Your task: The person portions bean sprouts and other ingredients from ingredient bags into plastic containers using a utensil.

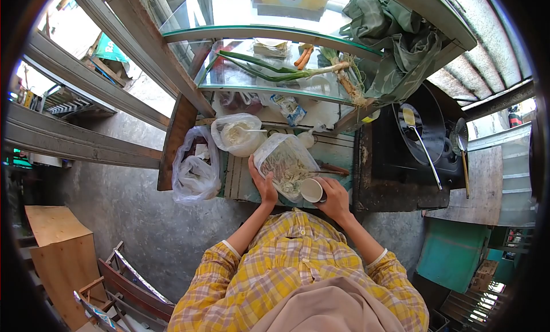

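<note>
Two hands sit by the clear bag (286, 160) on the tabletop (242, 183): the left hand (264, 186) wide at its left side, the right hand (334, 199) holding the cup (312, 190), tipped toward the bag's near right corner.

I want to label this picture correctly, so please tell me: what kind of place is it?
Probably a small food stall or simple kitchen: a wok sits on a black stove, and spring onions lie on a glass shelf.

Single head-worn camera, facing forward and steeply down over the chest, hands within arm's reach.
</note>
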{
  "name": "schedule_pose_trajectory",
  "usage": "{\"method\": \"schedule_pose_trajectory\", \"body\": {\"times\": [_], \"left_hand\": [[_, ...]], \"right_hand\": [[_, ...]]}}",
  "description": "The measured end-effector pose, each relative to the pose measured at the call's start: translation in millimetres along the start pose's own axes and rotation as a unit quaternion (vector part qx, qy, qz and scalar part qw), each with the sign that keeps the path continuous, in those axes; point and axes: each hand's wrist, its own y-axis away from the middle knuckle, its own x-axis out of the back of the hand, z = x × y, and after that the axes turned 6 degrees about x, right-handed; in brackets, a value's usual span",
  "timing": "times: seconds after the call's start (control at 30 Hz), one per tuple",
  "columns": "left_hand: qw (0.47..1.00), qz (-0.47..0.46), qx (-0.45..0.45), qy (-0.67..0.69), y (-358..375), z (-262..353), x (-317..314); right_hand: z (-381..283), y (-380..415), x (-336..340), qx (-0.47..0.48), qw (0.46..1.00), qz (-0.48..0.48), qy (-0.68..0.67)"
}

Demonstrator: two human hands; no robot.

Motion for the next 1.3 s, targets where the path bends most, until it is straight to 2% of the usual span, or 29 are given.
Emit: {"method": "schedule_pose_trajectory", "body": {"times": [0.5,0.8,1.3], "left_hand": [[1.000,0.003,0.000,-0.010,0.7,4.7,-0.1],[0.999,0.004,0.007,0.038,0.4,2.2,-0.3],[1.000,0.010,-0.007,0.001,-4.0,6.4,0.4]], "right_hand": [[-5.9,-0.9,3.1,-0.004,1.000,0.000,0.010],[-9.8,-2.7,3.1,-0.002,1.000,0.012,0.015],[-8.9,-5.2,1.3,-0.010,1.000,0.018,0.016]]}}
